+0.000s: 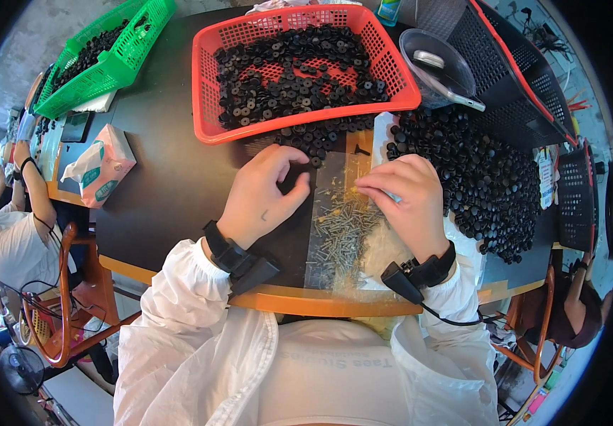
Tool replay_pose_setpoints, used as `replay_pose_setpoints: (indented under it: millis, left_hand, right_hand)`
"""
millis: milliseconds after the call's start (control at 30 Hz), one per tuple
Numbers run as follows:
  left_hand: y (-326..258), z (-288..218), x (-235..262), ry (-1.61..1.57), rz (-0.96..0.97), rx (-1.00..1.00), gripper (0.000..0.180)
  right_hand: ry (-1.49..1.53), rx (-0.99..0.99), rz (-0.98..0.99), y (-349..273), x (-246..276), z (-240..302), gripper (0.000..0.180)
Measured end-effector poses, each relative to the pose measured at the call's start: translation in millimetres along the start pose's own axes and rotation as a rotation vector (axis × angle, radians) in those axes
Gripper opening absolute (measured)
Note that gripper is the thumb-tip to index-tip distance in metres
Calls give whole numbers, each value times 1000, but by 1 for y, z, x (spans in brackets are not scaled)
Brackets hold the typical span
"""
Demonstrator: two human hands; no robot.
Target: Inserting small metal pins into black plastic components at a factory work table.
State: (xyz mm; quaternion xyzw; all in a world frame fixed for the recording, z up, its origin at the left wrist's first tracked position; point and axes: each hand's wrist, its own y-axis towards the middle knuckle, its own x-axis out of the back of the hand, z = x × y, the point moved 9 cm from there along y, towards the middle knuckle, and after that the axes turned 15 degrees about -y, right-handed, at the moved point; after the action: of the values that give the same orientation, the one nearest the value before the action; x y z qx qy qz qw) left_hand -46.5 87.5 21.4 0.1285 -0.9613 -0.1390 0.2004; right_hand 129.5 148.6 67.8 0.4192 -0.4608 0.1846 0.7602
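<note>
Hand work with small parts at a dark tabletop, seen from above and read from left to right. At the far left stands a green basket of black pieces, with a tissue box nearer the worker. The left hand hovers over the tabletop, its grip apart: thumb and forefinger curve toward each other with nothing visible between them. Beyond it sits a red basket of black discs with centre holes; some loose discs lie along its near side. To the right of the left hand lies a heap of screws. The right hand is above the heap's upper edge, its grip together at the fingertips; whether a screw is pinched there cannot be told. Farther right spreads a pile of glossy black caps. The step in hand appears to be picking up single parts; the next move probably calls for a fine pinch, taking one piece without its neighbours.
</note>
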Motion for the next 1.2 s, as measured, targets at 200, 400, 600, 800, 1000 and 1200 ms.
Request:
replay_pose_setpoints:
  millis: [200, 400, 600, 800, 1000, 1200]
  left_hand:
    - [7, 0, -10, 181, -21, -97, 23]
    - [6, -10, -21, -38, 94, -33, 23]
    - [2, -18, -26, -58, 123, -43, 24]
    - [2, -17, -26, -34, 139, -16, 22]
    - [1, -18, -26, 0, 131, -32, 21]
    - [1, -20, -25, -9, 127, -48, 22]
  right_hand:
    - [85, -30, -7, 5, -4, 2, 10]
    - [156, -92, 15, 2, -19, 0, 10]
    - [153, -48, 29, 2, -22, 3, 11]
    - [106, 5, 25, 1, -23, 9, 14]
    - [-42, 100, -29, 0, -15, 19, 20]
    - [-107, 218, -6, -2, -10, 34, 25]
